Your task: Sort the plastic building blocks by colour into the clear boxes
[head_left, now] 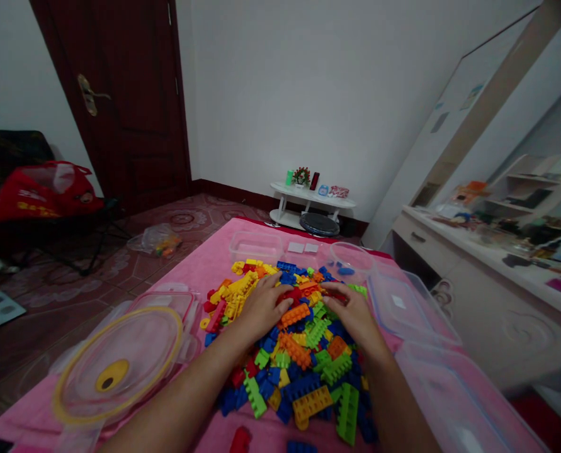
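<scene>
i see both hands palms down on the brick pile (303, 362), which lies on a pink cloth (204, 267). my left hand (261, 308) rests on the pile's left half, fingers bent toward a red brick (292, 294) in the middle. my right hand (351, 314) comes at the same brick from the other side, fingertips nearly meeting the left's. whether either hand grips anything, i can't tell. an orange brick (295, 314) lies just below the left fingers. a round lid (119, 365) with a yellow rim sits at the cloth's left. a clear box (255, 245) and a round tub (351, 258) stand behind the pile, and a flat lid (403, 308) lies to its right. a dark door (119, 94) stands far left.
</scene>
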A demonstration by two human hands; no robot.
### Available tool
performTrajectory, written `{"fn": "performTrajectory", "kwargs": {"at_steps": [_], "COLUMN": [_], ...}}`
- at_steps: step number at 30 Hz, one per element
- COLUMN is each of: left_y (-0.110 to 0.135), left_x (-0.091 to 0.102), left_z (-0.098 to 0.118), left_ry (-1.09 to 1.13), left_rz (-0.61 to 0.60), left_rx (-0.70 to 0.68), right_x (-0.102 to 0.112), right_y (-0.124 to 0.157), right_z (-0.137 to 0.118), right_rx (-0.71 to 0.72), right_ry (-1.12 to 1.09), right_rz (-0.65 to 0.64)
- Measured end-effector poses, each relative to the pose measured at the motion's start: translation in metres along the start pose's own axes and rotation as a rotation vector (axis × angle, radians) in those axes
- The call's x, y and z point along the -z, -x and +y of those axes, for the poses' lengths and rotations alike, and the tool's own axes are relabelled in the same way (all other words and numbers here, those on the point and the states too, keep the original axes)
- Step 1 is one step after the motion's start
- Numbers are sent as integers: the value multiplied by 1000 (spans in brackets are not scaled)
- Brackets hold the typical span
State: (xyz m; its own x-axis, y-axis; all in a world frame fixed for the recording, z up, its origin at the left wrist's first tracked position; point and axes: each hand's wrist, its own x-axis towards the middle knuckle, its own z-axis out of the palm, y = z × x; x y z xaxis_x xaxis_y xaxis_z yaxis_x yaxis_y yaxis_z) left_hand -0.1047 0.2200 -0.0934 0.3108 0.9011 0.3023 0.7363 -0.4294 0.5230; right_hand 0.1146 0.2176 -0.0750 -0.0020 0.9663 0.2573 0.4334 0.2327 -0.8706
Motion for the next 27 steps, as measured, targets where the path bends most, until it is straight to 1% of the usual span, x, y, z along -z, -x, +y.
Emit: {"fn": "performTrajectory", "kwargs": {"at_steps": [2, 4, 6, 9, 11, 14, 15, 16, 18, 20, 24, 27], "left_y": [-1, -2, -3, -4, -5, -4, -3, -2, -1, -1, -2, -1], "left_x": [5, 11, 20, 32, 36, 33, 31, 28, 23, 23, 27, 27], "left_z": [-2, -2, -1, 1, 2, 4, 4, 5, 6, 8, 14, 18], "left_ry": [6, 8, -8, -47, -60, -66, -67, -69, -71, -75, -71, -42], "left_rz": [-34, -69, -104, -112, -68, 8, 12, 1, -43, -91, -119, -89], "left_rx": [-10, -22, -35, -49, -43, -34, -48, -74, -136, -172, -147, -143], "right_x": [-4, -4, 0, 5, 4, -6, -11, -16, -22, -25, -26, -27], "right_y": [1, 3, 6, 9, 10, 11, 11, 11, 11, 11, 11, 12], "right_z": [-1, -4, -8, -17, -22, -21, -19, -16, -9, -4, -5, -8], "right_rx": [112, 182, 181, 85, 55, 148, 176, 191, 190, 187, 154, 162], "right_ry": [126, 219, 280, 371, 414, 445, 448, 447, 437, 436, 460, 495], "right_rz": [-71, -110, -148, -207, -184, -51, -32, -42, -108, -147, -75, -84]}}
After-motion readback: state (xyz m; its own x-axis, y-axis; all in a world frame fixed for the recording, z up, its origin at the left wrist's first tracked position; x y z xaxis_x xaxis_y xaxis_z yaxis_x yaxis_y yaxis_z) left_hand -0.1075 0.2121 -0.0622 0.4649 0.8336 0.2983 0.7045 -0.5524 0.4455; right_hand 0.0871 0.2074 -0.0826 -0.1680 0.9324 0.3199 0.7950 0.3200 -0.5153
